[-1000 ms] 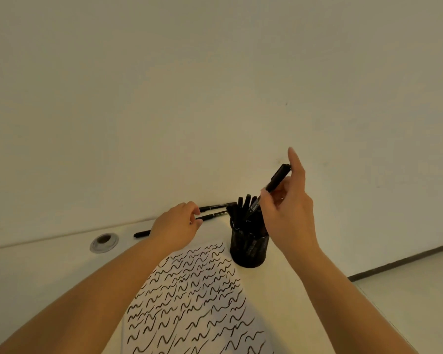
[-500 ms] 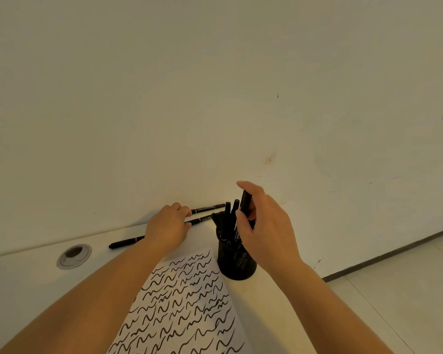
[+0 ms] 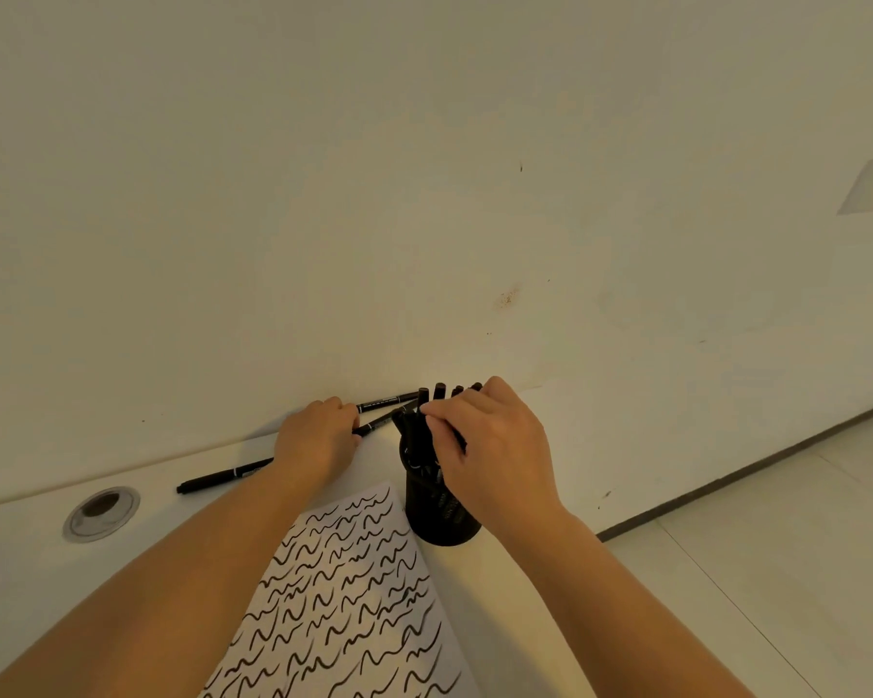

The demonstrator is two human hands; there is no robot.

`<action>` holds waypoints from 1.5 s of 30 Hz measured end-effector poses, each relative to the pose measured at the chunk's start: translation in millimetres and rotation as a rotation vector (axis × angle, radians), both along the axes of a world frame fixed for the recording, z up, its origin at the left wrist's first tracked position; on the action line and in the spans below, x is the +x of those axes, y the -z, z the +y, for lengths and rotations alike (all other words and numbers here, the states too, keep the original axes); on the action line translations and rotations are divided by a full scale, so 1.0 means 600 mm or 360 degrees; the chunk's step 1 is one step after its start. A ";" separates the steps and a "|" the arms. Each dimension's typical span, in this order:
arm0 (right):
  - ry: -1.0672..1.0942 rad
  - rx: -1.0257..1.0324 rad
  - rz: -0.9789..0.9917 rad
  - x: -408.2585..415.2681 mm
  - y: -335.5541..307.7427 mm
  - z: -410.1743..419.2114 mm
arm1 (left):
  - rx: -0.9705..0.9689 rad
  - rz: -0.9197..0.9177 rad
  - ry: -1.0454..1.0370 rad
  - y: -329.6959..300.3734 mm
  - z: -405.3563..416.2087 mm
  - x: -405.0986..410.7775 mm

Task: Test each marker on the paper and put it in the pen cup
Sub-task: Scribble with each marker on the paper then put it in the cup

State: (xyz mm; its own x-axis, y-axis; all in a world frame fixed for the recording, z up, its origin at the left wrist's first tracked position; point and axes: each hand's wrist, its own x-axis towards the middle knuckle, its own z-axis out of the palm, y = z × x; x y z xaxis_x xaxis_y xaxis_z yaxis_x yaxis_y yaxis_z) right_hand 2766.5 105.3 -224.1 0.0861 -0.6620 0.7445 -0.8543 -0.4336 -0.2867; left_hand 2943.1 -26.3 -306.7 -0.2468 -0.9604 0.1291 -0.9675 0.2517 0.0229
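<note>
A second ago my right hand (image 3: 495,460) held a marker high above the pen cup (image 3: 439,511); now it is down at the cup's mouth, and the marker has gone in among the others standing there. The fingers (image 3: 437,410) curl over the marker tops (image 3: 439,392), thumb and forefinger seemingly pinching one cap, though I cannot tell for sure whether they still grip it or have let go. I judge this marker as good as delivered.

My left hand (image 3: 318,440) sits at ten o'clock from the cup, knuckles up, fingers curled down onto the loose markers (image 3: 384,401) lying against the wall. It has barely moved, and it appears to be closing on the next marker (image 3: 374,424); the actual contact is hidden under the hand. A third marker (image 3: 218,480) lies further out at nine o'clock on the tabletop (image 3: 31,586), near the round cable hole (image 3: 101,512).

The paper (image 3: 344,596) at six o'clock is covered in black squiggles, so most of the testing looks done. About three markers remain outside the cup, each due a stroke on the paper.
</note>
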 end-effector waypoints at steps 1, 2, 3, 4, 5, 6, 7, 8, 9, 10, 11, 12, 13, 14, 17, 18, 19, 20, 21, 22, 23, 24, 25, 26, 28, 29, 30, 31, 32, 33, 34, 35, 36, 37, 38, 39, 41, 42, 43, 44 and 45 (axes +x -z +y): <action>0.0005 -0.0011 0.0044 0.000 0.001 0.000 | 0.0003 -0.0027 0.0000 -0.001 0.000 -0.002; 0.0011 -0.0015 0.0074 -0.001 0.002 0.001 | -0.0003 -0.0060 0.0003 -0.001 0.000 -0.004; 0.0017 -0.0016 0.0095 -0.002 0.001 0.001 | -0.0013 -0.0098 0.0006 -0.003 0.000 -0.006; 0.0027 -0.0011 0.0114 -0.003 0.000 0.003 | -0.0018 -0.0134 0.0007 -0.005 0.001 -0.008; 0.0038 0.0001 0.0135 -0.003 -0.002 0.004 | -0.0012 -0.0163 0.0005 -0.007 0.002 -0.011; 0.0045 0.0015 0.0155 -0.003 -0.004 0.007 | 0.0000 -0.0186 0.0001 -0.010 0.004 -0.013; 0.0044 0.0028 0.0162 -0.003 -0.005 0.009 | 0.0008 -0.0206 -0.0005 -0.013 0.006 -0.014; 0.0039 0.0039 0.0148 -0.004 -0.007 0.012 | 0.0010 -0.0222 -0.0010 -0.015 0.008 -0.015; 0.0035 0.0041 0.0119 -0.005 -0.008 0.015 | 0.0004 -0.0230 -0.0018 -0.019 0.012 -0.014; 0.0035 0.0029 0.0089 -0.006 -0.010 0.018 | -0.0010 -0.0226 -0.0026 -0.023 0.017 -0.010; 0.0041 0.0001 0.0065 -0.006 -0.012 0.021 | -0.0035 -0.0211 -0.0030 -0.028 0.023 -0.005; 0.0054 -0.0035 0.0038 -0.006 -0.014 0.025 | -0.0073 -0.0190 -0.0028 -0.034 0.029 0.001; 0.0065 -0.0070 0.0004 -0.005 -0.017 0.029 | -0.0115 -0.0160 -0.0024 -0.041 0.037 0.009; 0.0065 -0.0102 -0.0041 -0.002 -0.021 0.035 | -0.0157 -0.0114 -0.0021 -0.050 0.046 0.017; -0.0040 -0.0122 -0.0221 0.017 -0.028 0.059 | -0.0253 0.0115 0.0001 -0.079 0.086 0.044; -0.0097 -0.0074 -0.0278 0.024 -0.028 0.069 | -0.0279 0.0204 0.0021 -0.087 0.104 0.051; -0.0152 0.0000 -0.0317 0.032 -0.027 0.080 | -0.0307 0.0300 0.0044 -0.095 0.124 0.056; -0.0197 0.0091 -0.0344 0.040 -0.024 0.091 | -0.0333 0.0412 0.0065 -0.102 0.147 0.060; -0.0238 0.0187 -0.0375 0.048 -0.019 0.101 | -0.0351 0.0538 0.0087 -0.109 0.171 0.062; -0.0281 0.0289 -0.0433 0.057 -0.013 0.112 | -0.0356 0.0665 0.0110 -0.114 0.197 0.063; -0.0322 0.0402 -0.0522 0.066 -0.007 0.122 | -0.0349 0.0772 0.0137 -0.119 0.224 0.064; -0.0355 0.0532 -0.0623 0.075 -0.001 0.131 | -0.0336 0.0855 0.0163 -0.122 0.250 0.065; -0.0379 0.0672 -0.0713 0.084 0.004 0.139 | -0.0319 0.0917 0.0191 -0.124 0.277 0.066; -0.0401 0.0810 -0.0788 0.092 0.009 0.147 | -0.0303 0.0960 0.0224 -0.125 0.302 0.067; -0.0474 0.1008 -0.0966 0.107 0.020 0.164 | -0.0252 0.0992 0.0310 -0.122 0.345 0.071; -0.0515 0.1047 -0.1085 0.115 0.025 0.172 | -0.0219 0.0979 0.0353 -0.118 0.363 0.074; -0.0545 0.1054 -0.1209 0.121 0.030 0.181 | -0.0191 0.0956 0.0384 -0.112 0.379 0.077; -0.0554 0.1057 -0.1314 0.126 0.036 0.190 | -0.0169 0.0932 0.0402 -0.104 0.393 0.080; -0.0545 0.1064 -0.1390 0.131 0.041 0.199 | -0.0156 0.0920 0.0412 -0.097 0.405 0.084; -0.0527 0.1075 -0.1442 0.135 0.047 0.209 | -0.0151 0.0924 0.0416 -0.089 0.416 0.088; -0.0508 0.1083 -0.1488 0.141 0.054 0.219 | -0.0145 0.0940 0.0411 -0.082 0.427 0.092; -0.0494 0.1080 -0.1541 0.146 0.060 0.230 | -0.0134 0.0951 0.0398 -0.076 0.438 0.095; -0.0494 0.1063 -0.1602 0.150 0.065 0.239 | -0.0123 0.0952 0.0384 -0.070 0.447 0.097; -0.0501 0.1044 -0.1668 0.153 0.070 0.248 | -0.0113 0.0952 0.0375 -0.063 0.456 0.099; -0.0515 0.1032 -0.1733 0.156 0.073 0.258 | -0.0100 0.0952 0.0375 -0.058 0.466 0.100; -0.0538 0.1022 -0.1777 0.158 0.075 0.266 | -0.0093 0.0949 0.0387 -0.052 0.475 0.100; -0.0583 0.1038 -0.1768 0.161 0.079 0.278 | -0.0093 0.0918 0.0395 -0.043 0.492 0.099; -0.0591 0.1062 -0.1718 0.162 0.081 0.282 | -0.0110 0.0889 0.0385 -0.040 0.499 0.098; -0.0592 0.1085 -0.1646 0.162 0.084 0.285 | -0.0128 0.0849 0.0371 -0.038 0.505 0.099; -0.0584 0.1108 -0.1576 0.161 0.087 0.289 | -0.0136 0.0796 0.0352 -0.037 0.511 0.101; -0.0570 0.1125 -0.1529 0.163 0.091 0.294 | -0.0131 0.0748 0.0340 -0.036 0.517 0.104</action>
